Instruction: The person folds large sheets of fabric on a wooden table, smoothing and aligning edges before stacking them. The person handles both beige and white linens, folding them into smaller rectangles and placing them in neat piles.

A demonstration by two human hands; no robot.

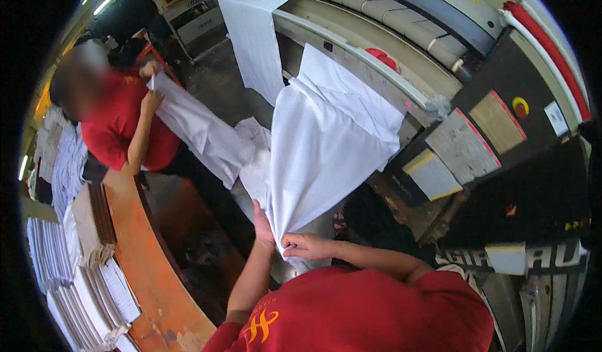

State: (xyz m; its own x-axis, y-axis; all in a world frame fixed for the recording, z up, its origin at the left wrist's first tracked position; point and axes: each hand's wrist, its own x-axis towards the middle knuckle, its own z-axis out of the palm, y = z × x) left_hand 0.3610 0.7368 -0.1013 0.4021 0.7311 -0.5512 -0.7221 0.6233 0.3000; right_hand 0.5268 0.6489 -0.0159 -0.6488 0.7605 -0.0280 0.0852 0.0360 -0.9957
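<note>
A large white cloth (315,150) is spread out before me, gathered to a narrow bunch near my body. My left hand (264,227) grips its left edge with the thumb pointing up. Just to the right, my right hand (305,246) pinches the gathered corner between thumb and fingers. The far part of the cloth lies up against the front rail of a flatwork ironer (348,51). Across from me at the left, a co-worker in a red shirt holds up a white cloth length (197,126) with both hands. Where the two cloths meet, I cannot tell whether they are joined.
Another white sheet (251,41) hangs over the ironer's left end. Along the left runs an orange-brown wooden table (146,277) with stacks of folded linens (87,300). At the right, a dark machine panel (526,65) bears papers and a red-and-yellow emergency button (520,108).
</note>
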